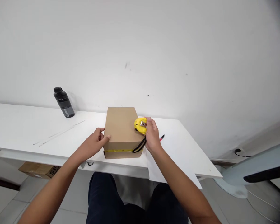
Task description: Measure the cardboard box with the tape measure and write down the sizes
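Note:
A brown cardboard box (121, 124) sits near the front edge of the white table. My left hand (94, 143) grips its left side, with the thumb on the near top corner and the other fingers along the side. In my right hand (152, 133) is a yellow tape measure (140, 125), held at the box's right top edge. A black wrist strap (140, 145) hangs from it in front of the box. Across the lower front face runs a yellow strip with faint marks (118, 151); whether it joins the tape measure is hidden.
White paper (175, 158) lies right of the box, overhanging the table (37, 130) edge, with a red and black pen (162, 137) on it. A dark bottle (64, 103) stands back left. Below the table is another cardboard box (37, 169). A wall rises behind.

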The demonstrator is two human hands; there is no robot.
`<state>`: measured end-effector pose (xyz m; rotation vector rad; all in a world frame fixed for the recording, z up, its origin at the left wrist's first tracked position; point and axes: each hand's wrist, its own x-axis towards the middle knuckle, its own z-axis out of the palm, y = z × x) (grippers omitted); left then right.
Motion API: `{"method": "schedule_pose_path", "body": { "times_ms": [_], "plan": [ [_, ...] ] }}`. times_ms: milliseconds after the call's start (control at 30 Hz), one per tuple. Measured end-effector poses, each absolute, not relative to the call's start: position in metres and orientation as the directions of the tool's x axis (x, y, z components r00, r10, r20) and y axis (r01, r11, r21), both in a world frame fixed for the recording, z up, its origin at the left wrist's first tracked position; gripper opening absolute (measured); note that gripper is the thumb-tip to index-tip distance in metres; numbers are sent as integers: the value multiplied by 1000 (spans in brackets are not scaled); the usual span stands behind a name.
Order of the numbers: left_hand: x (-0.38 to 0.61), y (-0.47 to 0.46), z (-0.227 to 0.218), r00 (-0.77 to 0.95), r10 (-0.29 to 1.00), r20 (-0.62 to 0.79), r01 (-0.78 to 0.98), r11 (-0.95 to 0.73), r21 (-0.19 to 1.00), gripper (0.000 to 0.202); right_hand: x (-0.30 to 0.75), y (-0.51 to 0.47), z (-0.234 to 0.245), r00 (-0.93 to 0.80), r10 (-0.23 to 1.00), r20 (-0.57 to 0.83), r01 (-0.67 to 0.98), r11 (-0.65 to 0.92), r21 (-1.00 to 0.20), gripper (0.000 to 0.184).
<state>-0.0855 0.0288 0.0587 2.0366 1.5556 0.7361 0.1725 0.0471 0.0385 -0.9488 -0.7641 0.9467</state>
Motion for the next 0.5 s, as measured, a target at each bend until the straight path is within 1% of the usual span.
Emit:
{"method": "schedule_pose_path", "body": {
  "times_ms": [33,67,100,167,200,233,300,367,433,500],
  "plan": [
    [-83,22,61,211,962,175,789,-273,550,52,174,39,41,375,921,108,-327,241,-914,54],
    [-79,15,64,201,943,265,851,-302,429,50,175,31,44,356,930,94,-331,220,-918,54],
    [-72,8,66,205,898,389,895,-333,296,48,175,23,48,341,936,89,-323,205,-924,54],
    [-53,-8,70,304,717,627,899,-434,61,43,173,7,56,340,934,110,-277,211,-937,55],
    [-42,-16,71,392,613,686,853,-521,-21,43,171,-1,60,350,928,129,-254,227,-940,56],
    [-30,-23,71,478,521,707,782,-619,-72,47,168,-9,64,362,921,144,-244,243,-939,57],
    [-7,-34,69,580,380,721,631,-769,-101,62,164,-24,69,363,920,147,-279,258,-925,59],
    [10,-38,66,577,300,760,569,-815,-111,78,163,-37,71,323,938,128,-367,249,-896,62],
    [18,-35,66,541,286,791,578,-809,-103,85,166,-46,69,221,965,139,-440,226,-869,65],
    [19,-30,69,556,330,763,570,-819,-62,82,174,-53,63,73,979,191,-469,203,-859,61]
  ]
}}
